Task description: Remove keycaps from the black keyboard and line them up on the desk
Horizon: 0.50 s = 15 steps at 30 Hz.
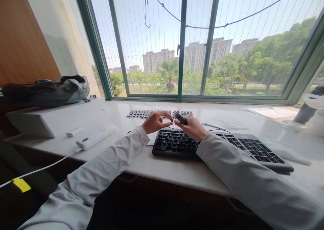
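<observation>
Keycap [171, 120] pinched in left hand [157, 122]; brush [181, 118] gripped in right hand [192, 127] (keyboard [174, 143] beneath).

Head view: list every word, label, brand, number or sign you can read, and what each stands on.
No text can be read.
Keyboard: any markings too small.
Loose keys: any lettering too small.
Paper by the window: any print too faint.
White power bar: any label too small.

Piece [171, 120] in left fingers [164, 113]: was too small to identify | keyboard [174, 142]: right sleeve [227, 162] hid part | white cable [50, 168]: ran off left edge
</observation>
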Each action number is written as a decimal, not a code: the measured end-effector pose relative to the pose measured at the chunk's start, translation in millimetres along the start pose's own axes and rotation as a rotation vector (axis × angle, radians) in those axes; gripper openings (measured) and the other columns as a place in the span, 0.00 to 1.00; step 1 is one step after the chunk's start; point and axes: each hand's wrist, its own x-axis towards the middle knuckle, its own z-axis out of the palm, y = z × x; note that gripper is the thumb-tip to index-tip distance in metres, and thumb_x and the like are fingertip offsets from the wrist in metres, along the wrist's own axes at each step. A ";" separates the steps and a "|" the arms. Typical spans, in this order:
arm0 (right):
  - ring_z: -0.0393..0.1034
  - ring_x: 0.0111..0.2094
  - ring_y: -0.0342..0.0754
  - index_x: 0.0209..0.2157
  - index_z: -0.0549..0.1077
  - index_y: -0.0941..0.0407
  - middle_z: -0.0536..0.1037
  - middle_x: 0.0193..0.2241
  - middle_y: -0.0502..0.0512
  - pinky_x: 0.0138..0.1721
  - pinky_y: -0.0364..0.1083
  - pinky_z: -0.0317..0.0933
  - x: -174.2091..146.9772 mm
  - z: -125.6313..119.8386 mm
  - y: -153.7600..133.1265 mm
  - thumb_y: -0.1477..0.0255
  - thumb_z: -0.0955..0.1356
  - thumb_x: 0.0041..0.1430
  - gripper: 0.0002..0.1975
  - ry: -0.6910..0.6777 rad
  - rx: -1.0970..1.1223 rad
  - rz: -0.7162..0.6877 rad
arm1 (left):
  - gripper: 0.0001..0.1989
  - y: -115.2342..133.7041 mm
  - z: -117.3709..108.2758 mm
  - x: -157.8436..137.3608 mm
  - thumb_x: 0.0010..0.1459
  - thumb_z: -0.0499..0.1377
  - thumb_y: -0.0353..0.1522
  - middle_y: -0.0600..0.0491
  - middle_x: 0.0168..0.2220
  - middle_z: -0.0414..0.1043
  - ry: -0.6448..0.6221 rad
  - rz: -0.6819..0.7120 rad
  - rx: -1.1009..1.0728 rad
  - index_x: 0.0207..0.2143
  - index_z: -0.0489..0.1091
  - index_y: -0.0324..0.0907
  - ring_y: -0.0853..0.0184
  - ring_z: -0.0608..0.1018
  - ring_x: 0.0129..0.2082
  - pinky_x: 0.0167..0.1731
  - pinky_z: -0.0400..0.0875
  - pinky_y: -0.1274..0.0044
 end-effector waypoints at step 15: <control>0.59 0.23 0.45 0.25 0.73 0.59 0.68 0.19 0.51 0.26 0.44 0.50 0.9 3.1 5.5 0.51 0.63 0.55 0.24 0.039 0.022 -0.046 | 0.14 1.3 3.1 -2.1 0.50 0.64 0.34 0.55 0.28 0.78 0.009 0.089 0.082 0.40 0.76 0.39 0.80 0.63 0.15 0.20 0.60 0.84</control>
